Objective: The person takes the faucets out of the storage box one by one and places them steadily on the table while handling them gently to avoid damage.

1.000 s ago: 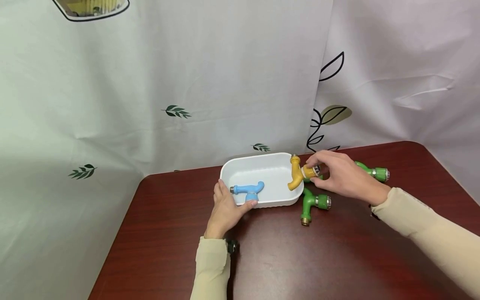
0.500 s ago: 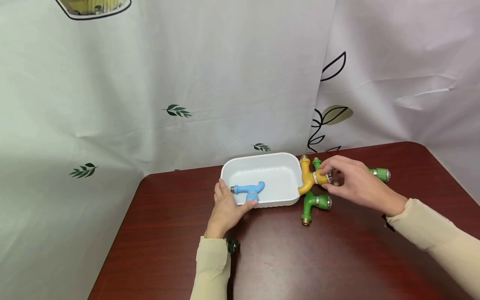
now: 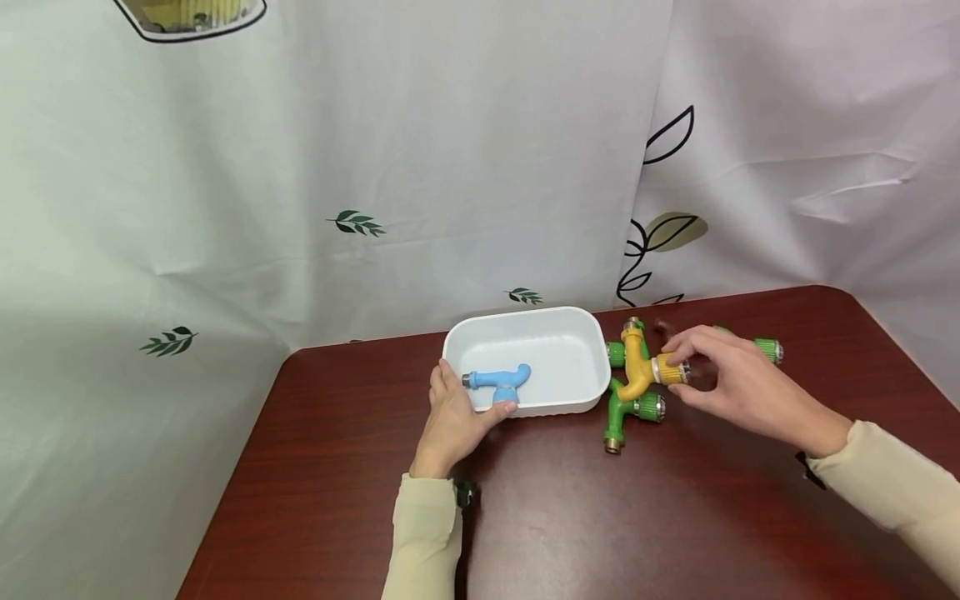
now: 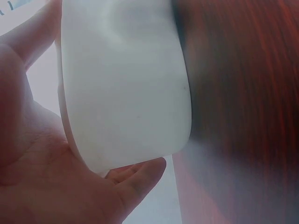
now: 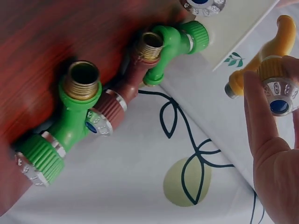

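My left hand (image 3: 453, 425) grips the near left corner of a white plastic tray (image 3: 566, 362), thumb on the near rim and fingers along the left end. The left wrist view shows the tray's outer wall (image 4: 126, 93) between them. Inside the tray a light blue tap (image 3: 491, 378) lies at the left. To the right of the tray, my right hand (image 3: 738, 387) pinches a yellow tap (image 3: 637, 375) by its ribbed knob, with thumb and fingertips. The yellow tap hangs over green taps, partly hiding them; its spout points toward the near left.
One green tap (image 3: 616, 417) lies beside the tray's near right corner; another's knob (image 3: 616, 354) touches or nearly touches the tray. A third green tap (image 3: 768, 349) lies farther right, partly behind my hand. A brown tap (image 5: 128, 84) lies among them. A fabric backdrop (image 3: 450, 167) hangs behind the table.
My right hand has carried the yellow tap rightward and slightly nearer, from over the tray's right rim to above the green taps. The left hand and tray stay put.
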Tool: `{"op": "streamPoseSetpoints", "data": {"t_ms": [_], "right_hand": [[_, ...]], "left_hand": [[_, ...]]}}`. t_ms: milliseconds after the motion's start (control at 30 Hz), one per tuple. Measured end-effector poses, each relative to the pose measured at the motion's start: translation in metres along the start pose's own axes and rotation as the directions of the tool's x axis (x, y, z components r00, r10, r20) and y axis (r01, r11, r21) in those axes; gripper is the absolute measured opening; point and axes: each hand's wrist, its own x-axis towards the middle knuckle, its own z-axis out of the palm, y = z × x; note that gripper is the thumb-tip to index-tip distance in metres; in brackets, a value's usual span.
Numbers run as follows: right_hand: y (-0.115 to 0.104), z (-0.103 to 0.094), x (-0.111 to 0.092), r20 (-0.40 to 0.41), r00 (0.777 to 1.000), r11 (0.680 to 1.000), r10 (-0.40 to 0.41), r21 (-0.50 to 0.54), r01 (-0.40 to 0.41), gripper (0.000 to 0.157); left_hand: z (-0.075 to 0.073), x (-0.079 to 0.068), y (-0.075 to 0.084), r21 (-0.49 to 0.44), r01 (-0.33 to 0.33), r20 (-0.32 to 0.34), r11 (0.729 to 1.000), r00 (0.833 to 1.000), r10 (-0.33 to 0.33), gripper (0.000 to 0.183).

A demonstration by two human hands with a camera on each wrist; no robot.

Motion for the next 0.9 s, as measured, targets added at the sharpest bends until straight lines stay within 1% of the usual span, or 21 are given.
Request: {"op": "streamPoseSetpoints", "data": {"t_ms": [167,367,533,733,800,900], "right_hand": [[0.001,-0.002,-0.009,-0.019,1.000,1.000,-0.008,-0.030,0.007,0.048],[0.002,-0.005,-0.021,-0.046,0.999,0.999,-0.010,-0.036,0.008,0.046],[0.004,-0.007,-0.028,-0.061,0.998,0.998,-0.029,-0.060,0.026,0.047],[0.006,-0.009,-0.035,-0.058,0.997,0.998,-0.044,-0.041,0.042,0.050],[0.007,-0.009,-0.038,-0.059,0.997,0.998,-0.050,-0.032,0.048,0.048],[0.010,-0.010,-0.043,-0.060,0.996,0.998,-0.060,-0.023,0.059,0.038]], "left_hand": [[0.001,0.000,0.000,-0.001,-0.002,0.002,1.000,1.000,0.002,0.130],[0.001,0.000,0.000,0.004,-0.002,0.004,1.000,1.000,0.002,0.130],[0.001,0.001,-0.001,0.004,0.001,0.004,1.000,1.000,-0.001,0.130],[0.002,0.001,0.000,0.010,-0.008,-0.007,1.000,1.000,0.008,0.131],[0.002,0.001,0.000,0.013,-0.012,-0.010,1.000,1.000,0.012,0.131],[0.002,0.001,0.000,0.012,-0.013,-0.014,1.000,1.000,0.014,0.131]]}}
